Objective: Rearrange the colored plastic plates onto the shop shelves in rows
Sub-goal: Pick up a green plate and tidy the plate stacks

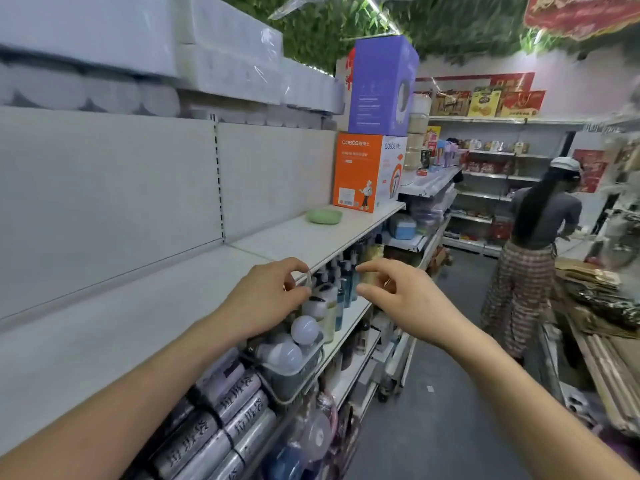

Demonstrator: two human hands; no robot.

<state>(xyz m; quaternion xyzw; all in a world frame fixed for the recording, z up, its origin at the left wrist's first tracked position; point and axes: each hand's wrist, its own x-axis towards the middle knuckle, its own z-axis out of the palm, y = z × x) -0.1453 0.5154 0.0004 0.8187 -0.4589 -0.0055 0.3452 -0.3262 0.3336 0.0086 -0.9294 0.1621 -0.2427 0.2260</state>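
Observation:
A pale green plastic plate stack (324, 216) lies alone on the white shelf board (298, 239), far along it, just in front of an orange box (360, 171). My left hand (270, 296) hovers at the shelf's front edge, well short of the green stack, with its fingers loosely curled and nothing in them. My right hand (398, 299) hangs level with it over the aisle side, thumb and fingers spread apart and bare. Neither hand carries a plate.
A purple box (381, 84) sits on the orange one. Below the shelf are pump bottles (341, 285), a basket of light bulbs (294, 355) and silver rolls (221, 420). A person (533, 258) stands in the aisle at right, beside cardboard stacks (595, 306).

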